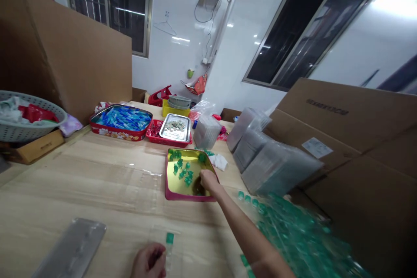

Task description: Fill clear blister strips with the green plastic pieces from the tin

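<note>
My right hand [208, 180] reaches into a gold-lined tray with a pink rim [190, 198]. Its fingers are closed and point down; what they hold, if anything, is hidden. Several small green translucent pieces [188, 178] lie scattered in that tray, mostly left of the hand. Low in the view, my left hand [150, 261] has its fingers curled at the edge of a narrow clear plastic strip [168, 260]. Its grip is too blurred to make out. One green square [170, 238] sits at the strip's far end.
Filled clear strips with green pieces [293, 230] pile up at the right. Behind them stand clear plastic stacks [276, 165] and a cardboard box [358, 117]. A grey plastic piece [71, 247] lies left. Farther back are a tin of blue pieces [122, 119] and a metal tray [176, 127].
</note>
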A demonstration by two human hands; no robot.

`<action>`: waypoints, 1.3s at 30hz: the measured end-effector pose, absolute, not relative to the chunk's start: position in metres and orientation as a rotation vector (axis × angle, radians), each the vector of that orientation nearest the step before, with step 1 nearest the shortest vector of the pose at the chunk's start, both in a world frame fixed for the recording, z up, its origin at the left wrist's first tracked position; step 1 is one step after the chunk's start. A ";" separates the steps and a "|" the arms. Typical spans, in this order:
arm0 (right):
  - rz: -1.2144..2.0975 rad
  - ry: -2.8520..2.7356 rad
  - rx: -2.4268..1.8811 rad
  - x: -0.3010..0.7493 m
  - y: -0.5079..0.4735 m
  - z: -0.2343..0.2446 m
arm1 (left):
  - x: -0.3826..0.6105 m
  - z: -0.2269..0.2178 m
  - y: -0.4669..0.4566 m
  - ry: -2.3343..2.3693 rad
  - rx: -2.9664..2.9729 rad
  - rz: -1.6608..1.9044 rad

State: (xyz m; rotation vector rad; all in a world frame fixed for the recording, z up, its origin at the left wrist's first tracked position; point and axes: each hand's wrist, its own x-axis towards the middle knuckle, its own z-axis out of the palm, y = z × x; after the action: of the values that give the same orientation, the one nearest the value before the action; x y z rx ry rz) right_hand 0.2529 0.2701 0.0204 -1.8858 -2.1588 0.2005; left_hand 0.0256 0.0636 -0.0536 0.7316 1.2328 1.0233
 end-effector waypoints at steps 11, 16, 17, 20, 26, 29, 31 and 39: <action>0.708 -1.957 -1.386 0.210 0.154 0.023 | 0.017 -0.023 0.058 1.210 0.730 1.038; 0.993 -1.664 -1.189 0.167 0.074 -0.017 | 0.017 -0.022 0.057 1.176 0.711 1.060; 0.958 -1.647 -1.206 0.162 0.067 -0.025 | 0.017 -0.022 0.057 1.166 0.709 1.066; 0.842 -1.636 -1.241 0.154 0.059 -0.041 | 0.016 -0.023 0.058 1.151 0.710 1.078; 0.778 -1.688 -1.246 0.155 0.058 -0.043 | 0.015 -0.023 0.057 1.143 0.702 1.079; 0.765 -1.754 -1.245 0.158 0.056 -0.038 | 0.015 -0.021 0.056 1.144 0.692 1.083; 0.767 -1.778 -1.245 0.159 0.056 -0.034 | 0.016 -0.020 0.056 1.154 0.679 1.082; 0.715 -2.019 -1.255 0.163 0.060 -0.017 | 0.016 -0.023 0.057 1.161 0.670 1.088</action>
State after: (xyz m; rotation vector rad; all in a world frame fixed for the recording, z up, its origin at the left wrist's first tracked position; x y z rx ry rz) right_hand 0.1634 0.0600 -0.0167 -1.2554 -2.0192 0.7151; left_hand 0.0164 0.0567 -0.0230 0.6703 1.1606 1.0876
